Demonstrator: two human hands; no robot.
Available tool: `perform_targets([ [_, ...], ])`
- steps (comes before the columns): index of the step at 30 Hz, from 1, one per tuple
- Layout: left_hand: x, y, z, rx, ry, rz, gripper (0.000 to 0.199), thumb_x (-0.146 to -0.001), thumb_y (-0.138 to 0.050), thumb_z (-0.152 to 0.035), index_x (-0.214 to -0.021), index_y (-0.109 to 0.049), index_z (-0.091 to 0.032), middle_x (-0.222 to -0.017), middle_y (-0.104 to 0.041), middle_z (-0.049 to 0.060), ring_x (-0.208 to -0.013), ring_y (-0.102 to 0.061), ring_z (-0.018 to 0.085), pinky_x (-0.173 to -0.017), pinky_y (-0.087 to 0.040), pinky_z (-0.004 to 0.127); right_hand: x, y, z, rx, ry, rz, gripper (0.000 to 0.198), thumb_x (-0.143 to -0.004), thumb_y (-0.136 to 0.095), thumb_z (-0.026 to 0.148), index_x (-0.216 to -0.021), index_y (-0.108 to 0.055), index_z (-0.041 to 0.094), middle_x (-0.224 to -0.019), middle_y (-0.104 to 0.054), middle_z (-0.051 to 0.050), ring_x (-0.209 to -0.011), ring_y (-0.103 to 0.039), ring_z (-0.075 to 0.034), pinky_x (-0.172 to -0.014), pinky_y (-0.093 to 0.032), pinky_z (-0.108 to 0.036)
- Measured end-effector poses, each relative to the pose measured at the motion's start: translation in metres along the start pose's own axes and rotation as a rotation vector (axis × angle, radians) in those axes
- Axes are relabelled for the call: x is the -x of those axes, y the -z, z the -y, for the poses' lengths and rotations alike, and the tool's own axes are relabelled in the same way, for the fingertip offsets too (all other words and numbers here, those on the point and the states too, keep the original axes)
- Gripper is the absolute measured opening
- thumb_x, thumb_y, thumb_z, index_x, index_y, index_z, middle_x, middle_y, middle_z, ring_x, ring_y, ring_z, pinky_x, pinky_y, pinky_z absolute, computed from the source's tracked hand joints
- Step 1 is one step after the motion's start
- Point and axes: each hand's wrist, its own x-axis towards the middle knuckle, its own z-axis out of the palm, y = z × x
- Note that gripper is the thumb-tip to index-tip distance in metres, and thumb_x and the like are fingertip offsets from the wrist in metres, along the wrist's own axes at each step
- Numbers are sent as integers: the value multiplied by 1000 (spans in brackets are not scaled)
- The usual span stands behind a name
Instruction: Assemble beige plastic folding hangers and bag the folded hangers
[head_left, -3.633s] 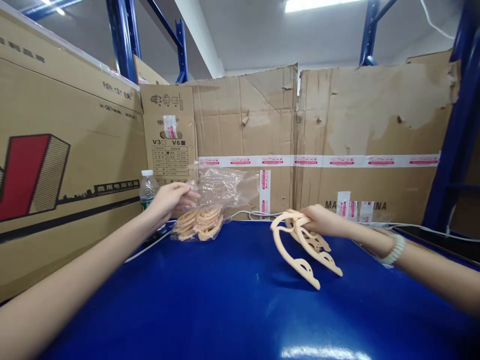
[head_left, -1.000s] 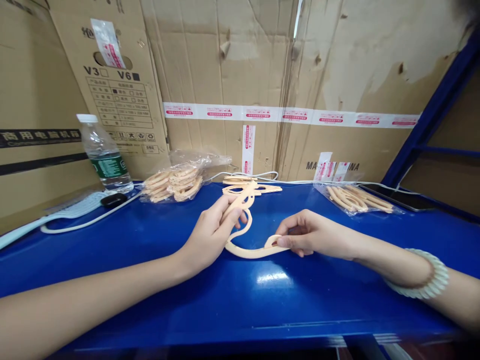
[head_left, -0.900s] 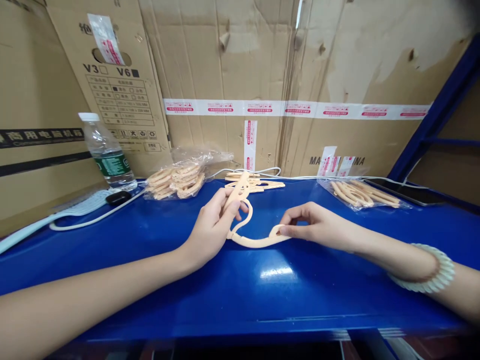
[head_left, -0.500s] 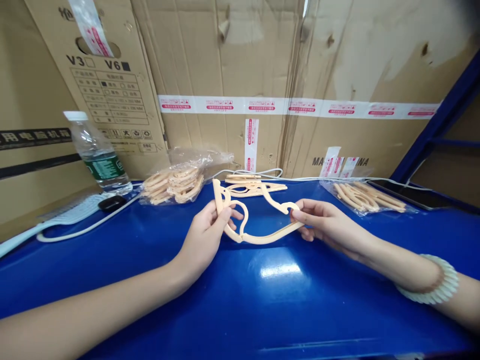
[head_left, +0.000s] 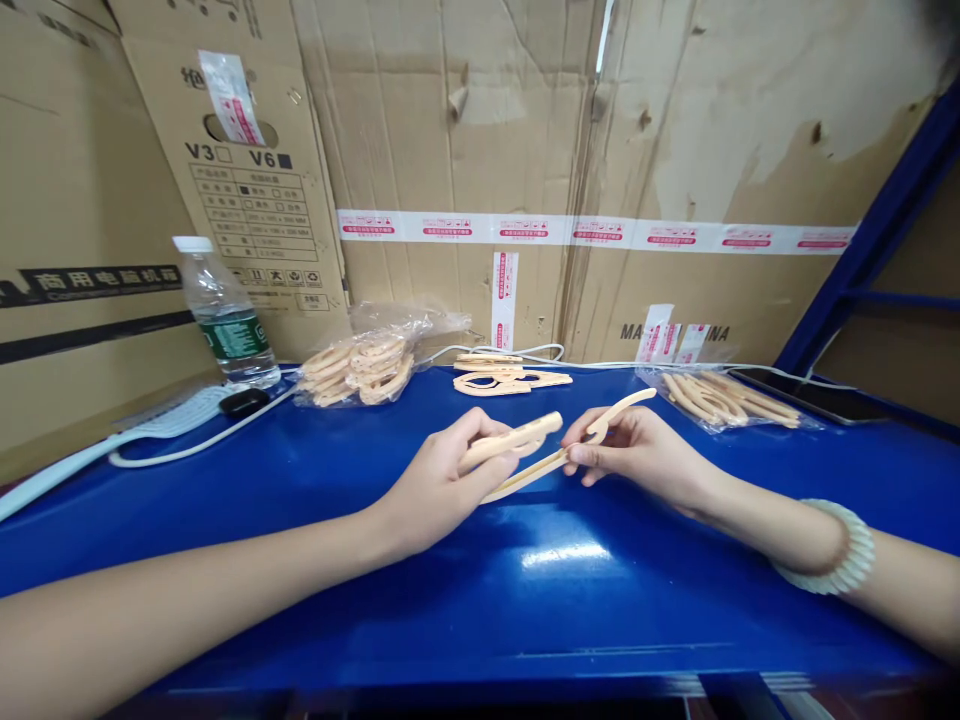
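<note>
A cream folding clothes hanger (head_left: 529, 474) is held between my two hands above the blue table. My left hand (head_left: 450, 478) is closed around its folded end, thumb on top, hiding part of the hook. Fingers of my right hand (head_left: 634, 445) pinch the far end of one arm, where a thin curved piece sticks up to the right. Behind the hands, more folded hangers (head_left: 510, 380) of the same colour lie on the table in a small pile.
A plastic bag of hangers (head_left: 360, 370) lies at the back left, another bag (head_left: 731, 398) at the back right beside a dark flat tablet-like object (head_left: 814, 395). A water bottle (head_left: 229, 320), a black object (head_left: 244, 402) and a light-blue rack-like item (head_left: 169, 420) stand left. Cardboard (head_left: 465, 150) lines the back.
The hanger has been turned and its parts brought closer together. My left hand has rolled over its end, and the thin curved piece now points up to the right. The view has shifted slightly.
</note>
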Motion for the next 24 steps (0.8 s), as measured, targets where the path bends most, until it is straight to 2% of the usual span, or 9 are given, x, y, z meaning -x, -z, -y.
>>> perform_targets([
  [3, 3, -1, -1, -62, -101, 116, 16, -85, -57, -31, -83, -46, -20, -121, -60, 7, -100, -59, 22, -85, -45, 35, -2, 1, -5, 63, 126, -45, 30, -60, -84, 37, -74, -69, 15, -67, -69, -3, -58, -64, -13, -55, -57, -26],
  [5, 3, -3, 0, -38, -110, 169, 15, -87, -56, -31, -85, -46, -20, -126, -58, 8, -104, -59, 22, -89, -45, 37, -3, 1, -8, 108, 213, -68, 25, -63, -82, 36, -74, -71, 16, -71, -70, -3, -59, -64, -14, -57, -57, -27],
  [9, -1, -6, 3, 68, 28, 176, 22, -92, -46, -39, -104, -47, -20, -109, -64, 8, -91, -62, 20, -75, -47, 32, 0, -3, -9, 195, 380, -85, 15, -69, -78, 32, -75, -73, 19, -79, -73, -4, -70, -68, -17, -66, -58, -30],
  [12, -4, -8, 3, 31, 74, 205, 26, -93, -44, -38, -112, -50, -21, -91, -66, 3, -75, -60, 17, -61, -42, 26, 4, -8, -6, 288, 514, -51, 10, -77, -73, 30, -78, -75, 20, -83, -74, -6, -77, -69, -19, -70, -57, -32],
  [15, -4, -10, 0, -108, 1, 244, 25, -96, -40, -34, -111, -56, -20, -72, -60, -2, -61, -53, 13, -55, -37, 23, 8, -11, -4, 392, 619, 30, 13, -85, -65, 29, -84, -76, 21, -85, -74, -7, -79, -69, -19, -70, -57, -31],
  [17, -3, -10, -3, -214, -67, 255, 26, -98, -38, -31, -106, -60, -19, -67, -58, -3, -59, -52, 13, -56, -36, 23, 10, -12, -3, 458, 669, 51, 16, -88, -61, 28, -87, -76, 22, -88, -74, -7, -79, -68, -18, -70, -56, -30],
  [21, -3, -11, -4, -451, -152, 259, 31, -100, -34, -30, -98, -62, -17, -71, -64, 0, -61, -58, 14, -58, -38, 24, 14, -12, -4, 598, 762, 24, 16, -90, -59, 23, -91, -74, 22, -88, -71, -6, -79, -66, -16, -70, -54, -27],
  [24, -4, -10, -2, -658, -213, 286, 31, -100, -32, -27, -101, -61, -16, -80, -68, 4, -68, -64, 19, -61, -41, 27, 16, -12, -6, 673, 862, 68, 20, -93, -54, 19, -97, -73, 21, -89, -68, -6, -79, -66, -15, -68, -53, -26],
])
